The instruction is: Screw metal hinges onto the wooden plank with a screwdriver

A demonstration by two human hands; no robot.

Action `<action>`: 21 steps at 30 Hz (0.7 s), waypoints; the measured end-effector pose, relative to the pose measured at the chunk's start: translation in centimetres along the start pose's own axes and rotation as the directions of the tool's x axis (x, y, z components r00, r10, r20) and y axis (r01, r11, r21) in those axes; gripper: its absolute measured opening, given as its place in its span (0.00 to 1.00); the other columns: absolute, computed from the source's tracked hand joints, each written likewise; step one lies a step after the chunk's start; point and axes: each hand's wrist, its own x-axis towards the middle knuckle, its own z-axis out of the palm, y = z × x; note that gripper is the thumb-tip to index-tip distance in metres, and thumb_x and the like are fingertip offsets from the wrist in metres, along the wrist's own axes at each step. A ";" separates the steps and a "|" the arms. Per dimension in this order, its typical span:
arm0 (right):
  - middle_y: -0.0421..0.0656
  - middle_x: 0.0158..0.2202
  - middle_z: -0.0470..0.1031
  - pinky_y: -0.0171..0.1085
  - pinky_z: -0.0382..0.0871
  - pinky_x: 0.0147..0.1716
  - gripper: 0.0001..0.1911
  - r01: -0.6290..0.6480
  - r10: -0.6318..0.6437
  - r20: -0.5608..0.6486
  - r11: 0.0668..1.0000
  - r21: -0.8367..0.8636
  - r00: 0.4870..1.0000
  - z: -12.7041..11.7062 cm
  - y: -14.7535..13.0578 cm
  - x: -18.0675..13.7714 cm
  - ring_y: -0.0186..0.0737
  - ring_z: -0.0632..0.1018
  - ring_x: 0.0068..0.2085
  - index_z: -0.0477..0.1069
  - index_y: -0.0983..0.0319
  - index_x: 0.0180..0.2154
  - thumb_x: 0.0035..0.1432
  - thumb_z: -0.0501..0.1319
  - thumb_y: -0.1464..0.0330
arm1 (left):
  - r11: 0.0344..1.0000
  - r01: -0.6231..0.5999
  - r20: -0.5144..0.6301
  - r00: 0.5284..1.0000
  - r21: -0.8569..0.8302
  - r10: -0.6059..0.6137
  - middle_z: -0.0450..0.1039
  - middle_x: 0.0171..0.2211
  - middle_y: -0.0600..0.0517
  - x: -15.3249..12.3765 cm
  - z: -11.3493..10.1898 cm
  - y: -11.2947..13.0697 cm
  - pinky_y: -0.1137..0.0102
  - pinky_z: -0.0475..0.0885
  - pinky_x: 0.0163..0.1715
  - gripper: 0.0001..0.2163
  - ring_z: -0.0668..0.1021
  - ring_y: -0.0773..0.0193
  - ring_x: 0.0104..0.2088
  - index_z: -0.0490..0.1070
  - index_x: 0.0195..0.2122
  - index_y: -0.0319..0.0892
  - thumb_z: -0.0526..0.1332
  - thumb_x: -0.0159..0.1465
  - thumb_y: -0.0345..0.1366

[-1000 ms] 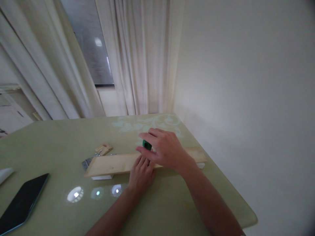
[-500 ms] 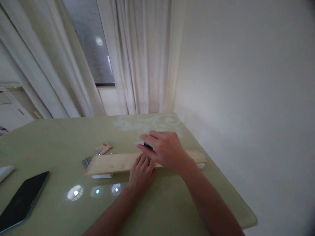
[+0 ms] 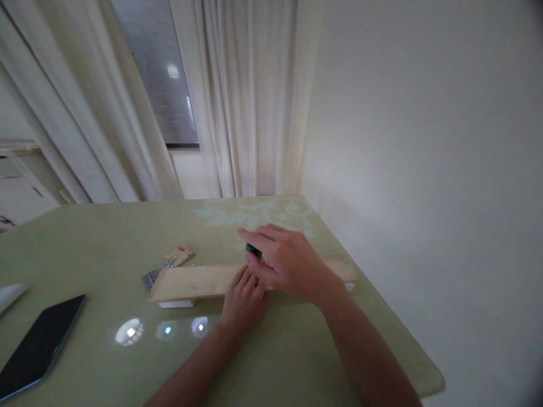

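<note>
A long, pale wooden board (image 3: pixel 199 281) lies across white blocks, with one white block (image 3: pixel 176 304) showing under its left end. My left hand (image 3: pixel 244 297) is closed on the board's near edge around its middle, fingers close together on top; its thumb is mostly hidden. Above it, my right hand (image 3: pixel 288 263) is closed round the green handle of a screwdriver (image 3: pixel 253 251), thumb and forefinger at the handle's top. The shaft points down beside my left fingertips, where its tip is hidden.
Behind the board's left end lie a small wooden piece (image 3: pixel 180 254), a grey metal hinge-like part (image 3: pixel 150 278) and screws (image 3: pixel 172 262). A dark tablet (image 3: pixel 40 345) rests at the left, near a white object (image 3: pixel 12 295). The wall (image 3: pixel 424 198) borders the glossy table's right edge.
My right hand has shifted slightly and turned on the screwdriver, its thumb and forefinger further apart with more of the green handle showing. My left hand stays on the board.
</note>
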 end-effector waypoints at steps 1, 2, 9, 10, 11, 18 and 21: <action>0.44 0.46 0.80 0.38 0.66 0.40 0.19 -0.012 0.012 0.007 1.000 -0.011 1.000 0.0 0.0 0.0 0.40 0.78 0.45 0.72 0.59 0.59 0.74 0.55 0.60 | 1.000 0.003 0.006 1.000 0.002 -0.003 0.82 0.44 0.39 0.0 0.0 0.0 0.54 0.74 0.54 0.13 0.81 0.47 0.50 0.80 0.47 0.39 0.63 0.62 0.29; 0.43 0.43 0.80 0.38 0.66 0.38 0.18 -0.023 0.023 0.013 0.999 -0.035 1.000 0.1 -0.1 0.0 0.40 0.78 0.41 0.75 0.58 0.55 0.75 0.54 0.58 | 1.000 0.008 0.013 1.000 0.009 -0.008 0.83 0.43 0.39 0.0 -0.1 0.0 0.54 0.75 0.53 0.13 0.81 0.47 0.49 0.80 0.47 0.38 0.63 0.62 0.29; 0.44 0.50 0.78 0.37 0.67 0.43 0.21 0.007 -0.008 0.012 0.999 0.046 1.000 -0.1 -0.2 -0.2 0.41 0.77 0.49 0.69 0.59 0.63 0.72 0.58 0.63 | 1.000 -0.001 0.004 1.000 -0.007 0.001 0.82 0.48 0.41 -0.1 -0.1 0.0 0.53 0.75 0.55 0.16 0.80 0.47 0.53 0.80 0.50 0.42 0.62 0.62 0.28; 0.43 0.47 0.79 0.37 0.67 0.41 0.19 0.004 -0.005 0.022 0.999 0.051 1.000 -0.1 -0.2 -0.2 0.40 0.78 0.46 0.71 0.58 0.61 0.72 0.57 0.63 | 1.000 -0.004 0.014 1.000 -0.003 0.004 0.82 0.48 0.40 -0.1 -0.2 0.0 0.53 0.75 0.55 0.16 0.80 0.46 0.54 0.80 0.49 0.42 0.62 0.62 0.28; 0.42 0.44 0.79 0.37 0.66 0.39 0.17 -0.006 0.005 0.026 0.999 0.036 1.000 -0.1 -0.2 -0.2 0.39 0.78 0.43 0.74 0.58 0.58 0.74 0.56 0.61 | 1.000 -0.005 0.026 1.000 0.005 0.005 0.82 0.48 0.40 -0.1 -0.2 0.0 0.52 0.75 0.55 0.15 0.80 0.46 0.53 0.80 0.49 0.41 0.62 0.62 0.28; 0.46 0.54 0.77 0.38 0.68 0.49 0.23 -0.002 0.003 -0.019 0.998 0.057 1.000 -0.1 0.2 0.0 0.43 0.75 0.54 0.68 0.60 0.64 0.71 0.59 0.64 | 0.999 0.002 0.032 0.999 -0.032 -0.001 0.82 0.47 0.39 0.0 -0.4 -0.2 0.53 0.75 0.55 0.11 0.81 0.47 0.50 0.80 0.44 0.40 0.63 0.62 0.28; 0.43 0.45 0.80 0.38 0.67 0.41 0.16 -0.032 0.031 0.024 0.999 0.015 0.999 -0.1 0.2 0.0 0.41 0.78 0.44 0.75 0.59 0.55 0.73 0.58 0.59 | 0.999 0.011 0.041 0.999 -0.036 -0.009 0.82 0.47 0.39 -0.2 -0.2 -0.2 0.52 0.75 0.55 0.11 0.81 0.47 0.51 0.80 0.45 0.40 0.63 0.62 0.28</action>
